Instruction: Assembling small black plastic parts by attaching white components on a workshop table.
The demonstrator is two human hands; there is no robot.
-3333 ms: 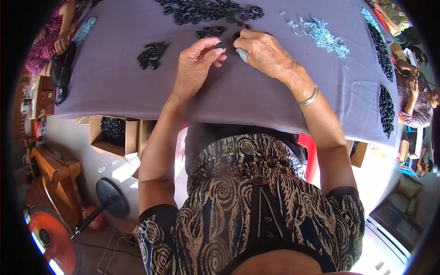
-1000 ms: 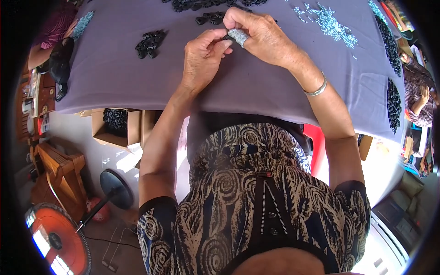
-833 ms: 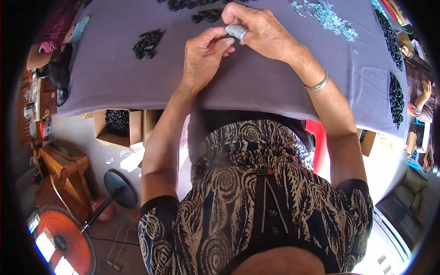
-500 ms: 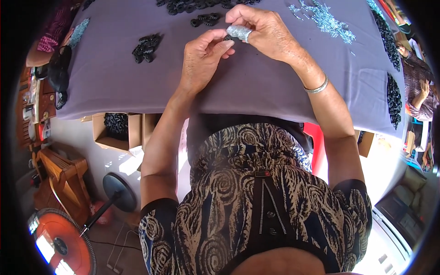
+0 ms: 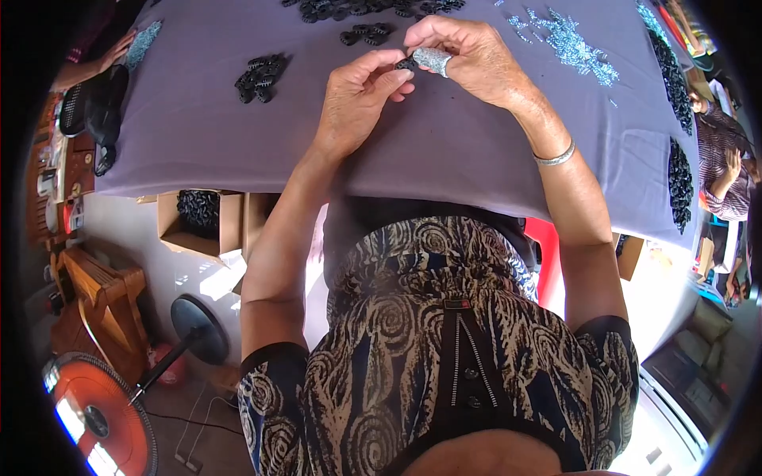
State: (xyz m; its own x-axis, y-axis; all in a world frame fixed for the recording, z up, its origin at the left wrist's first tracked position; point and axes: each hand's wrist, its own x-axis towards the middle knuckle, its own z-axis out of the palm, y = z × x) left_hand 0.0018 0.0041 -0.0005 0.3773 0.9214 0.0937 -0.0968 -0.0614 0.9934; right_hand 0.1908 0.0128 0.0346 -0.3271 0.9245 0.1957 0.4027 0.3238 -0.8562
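Between the fingertips of my left hand (image 5: 359,99) is a small black ridged part (image 5: 406,64), pinched by thumb and forefinger. My right hand (image 5: 480,63) meets it from the right, with its fingers closed; a silvery wrap (image 5: 432,60) covers its thumb. Whatever small piece the right fingertips may hold is hidden. Left of my hands lies a little group of black ridged parts (image 5: 260,77). A few similar black parts (image 5: 365,33) lie just beyond my hands, and a larger heap (image 5: 349,8) is at the far edge. Small shiny pale-blue pieces (image 5: 575,47) are spread at the far right.
A purple-grey cloth (image 5: 238,159) covers the table. Black parts are piled along its right edge (image 5: 680,186). Cardboard boxes (image 5: 230,222) stand below the front edge. A fan (image 5: 99,420) and wooden chair (image 5: 103,309) are at lower left. Other people's arms (image 5: 87,71) show at both sides.
The view has shifted slightly. My hands stay together around the black part, its ridged side now showing more. At the far left, another person's hand has come to the pale-blue pieces.
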